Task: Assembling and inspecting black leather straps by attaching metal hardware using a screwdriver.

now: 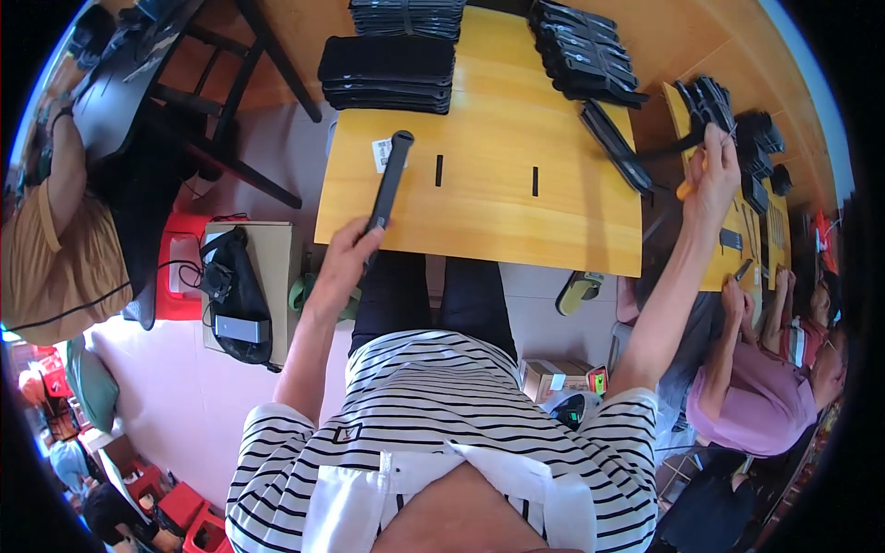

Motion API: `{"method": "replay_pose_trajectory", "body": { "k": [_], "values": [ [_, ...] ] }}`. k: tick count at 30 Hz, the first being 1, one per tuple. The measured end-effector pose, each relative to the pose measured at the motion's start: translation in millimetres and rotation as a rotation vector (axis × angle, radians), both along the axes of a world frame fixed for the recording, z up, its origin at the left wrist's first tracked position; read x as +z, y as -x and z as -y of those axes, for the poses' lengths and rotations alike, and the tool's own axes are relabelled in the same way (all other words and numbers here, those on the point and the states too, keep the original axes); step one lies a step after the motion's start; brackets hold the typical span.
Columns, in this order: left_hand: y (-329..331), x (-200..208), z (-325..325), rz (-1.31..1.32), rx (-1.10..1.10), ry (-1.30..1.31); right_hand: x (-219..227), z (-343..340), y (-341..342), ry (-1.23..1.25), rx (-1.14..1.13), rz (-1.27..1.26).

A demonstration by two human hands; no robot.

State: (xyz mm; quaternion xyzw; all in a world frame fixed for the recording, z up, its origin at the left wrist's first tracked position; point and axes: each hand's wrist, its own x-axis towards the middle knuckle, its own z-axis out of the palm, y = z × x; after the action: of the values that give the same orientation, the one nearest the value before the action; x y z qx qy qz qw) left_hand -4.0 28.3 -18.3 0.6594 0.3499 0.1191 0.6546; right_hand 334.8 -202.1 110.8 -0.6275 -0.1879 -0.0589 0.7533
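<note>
My left hand [348, 258] is closed around the lower end of a black strap [391, 180], whose rounded loop end points away over the yellow wooden table [489, 226]. A small white printed label [380, 155] lies on the tabletop beside the strap. Out past the table's right edge, my right hand [712, 184] is closed, with an orange piece [684, 190] showing at its palm; the rest of that object is hidden. Just beyond its fingertips, a dark strap [678, 146] runs toward the table, and I cannot tell whether the fingers grip it.
Stacks of folded black straps stand at the table's far left [387, 69] and far right [585, 51]. A folded black bundle [616, 147] lies along the right edge. Co-workers sit on both sides. A cardboard box [286, 304] holding a black bag stands at left, near a red stool [175, 253].
</note>
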Motion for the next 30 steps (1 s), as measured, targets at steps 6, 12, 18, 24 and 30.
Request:
{"method": "replay_pose_trajectory", "body": {
  "k": [6, 12, 18, 24, 30],
  "values": [
    [-5.8, -49.8, -21.7, -0.148, 0.140, -0.372, -17.8, 5.6, 45.5, 0.283, 0.054, -0.013],
    [-11.6, -48.4, -7.7, -0.130, 0.347, -1.231, -17.0, 17.0, 72.4, 0.303, 0.266, -0.086],
    [-20.9, 9.5, 43.5, 0.132, -0.248, 0.119, -24.7, 17.9, 107.9, 0.213, 0.645, -0.110],
    [-58.1, 8.2, 78.5, 0.539, -0.144, 1.282, -61.1, 4.5, 123.8, 0.353, 1.065, -0.082],
    [-73.2, -7.2, 74.6, 0.487, -0.019, 0.842, -79.9, 8.4, 128.0, 0.244, 0.843, -0.608]
  ]
}}
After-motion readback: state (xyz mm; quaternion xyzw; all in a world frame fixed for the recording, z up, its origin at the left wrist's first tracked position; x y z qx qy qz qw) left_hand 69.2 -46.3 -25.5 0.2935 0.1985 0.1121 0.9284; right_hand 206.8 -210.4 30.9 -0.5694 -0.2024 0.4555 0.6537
